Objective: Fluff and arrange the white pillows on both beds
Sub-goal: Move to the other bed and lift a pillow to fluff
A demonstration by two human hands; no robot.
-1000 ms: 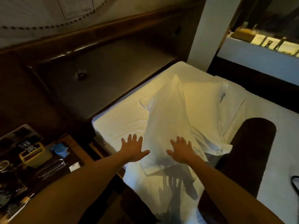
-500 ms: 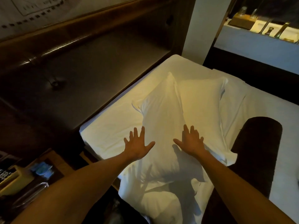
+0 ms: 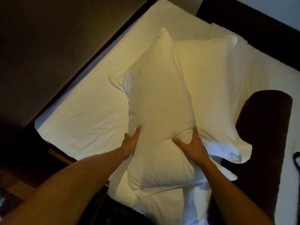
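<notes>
A long white pillow point(image 3: 158, 101) lies lengthwise across the head of the white bed point(image 3: 90, 120), partly on top of a second white pillow point(image 3: 209, 88) that lies flat to its right. My left hand point(image 3: 130, 142) grips the top pillow's left side near its middle, fingers tucked under the edge. On the right side my right hand point(image 3: 192, 146) pinches the same pillow, bunching the cloth between thumb and fingers. The pillow is squeezed narrow between the two hands.
A dark padded headboard point(image 3: 53, 46) runs along the bed's upper left. A dark brown bed runner point(image 3: 263, 127) lies across the bed at right. A black cord point(image 3: 296, 161) shows at the right edge. Dark floor and a wooden nightstand corner point(image 3: 14, 184) sit at lower left.
Both hands were flat and spread over the pillow; now they have closed on its two sides and squeeze it. The view has tilted down closer to the bed.
</notes>
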